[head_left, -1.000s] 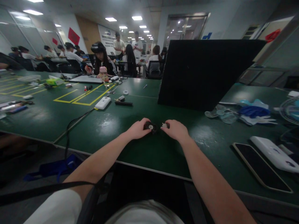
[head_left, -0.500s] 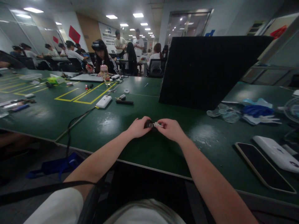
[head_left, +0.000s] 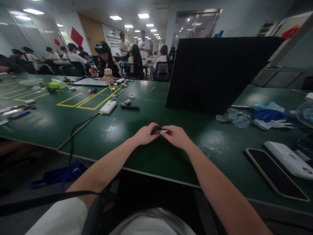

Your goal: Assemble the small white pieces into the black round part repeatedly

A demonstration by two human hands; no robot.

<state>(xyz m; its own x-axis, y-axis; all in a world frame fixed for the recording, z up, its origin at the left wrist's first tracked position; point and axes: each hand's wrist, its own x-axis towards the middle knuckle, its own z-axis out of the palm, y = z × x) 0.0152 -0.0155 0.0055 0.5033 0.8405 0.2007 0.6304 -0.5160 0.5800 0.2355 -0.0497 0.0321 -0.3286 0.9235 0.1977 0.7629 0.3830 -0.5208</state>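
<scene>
My left hand (head_left: 145,134) is closed on a small dark rounded object (head_left: 155,131), held low over the green table (head_left: 156,160). Between the thumb and fingers of my right hand (head_left: 178,135) is a small pale piece (head_left: 163,132), its tip against or very near the dark object's face. The fingers cover much of both things, and their exact kinds are too small to tell.
Ahead to the right stands a large black panel (head_left: 215,71). A phone (head_left: 276,173) and a white power bank (head_left: 286,160) lie at my right, with blue gloves (head_left: 269,115) beyond. Ahead left are another white device (head_left: 108,107) and a black bar (head_left: 130,107). A person (head_left: 107,62) sits opposite.
The pale piece has turned slightly in my right fingers, and its ridged side shows less. My left hand keeps its grip on the dark object. The view has shifted slightly.
</scene>
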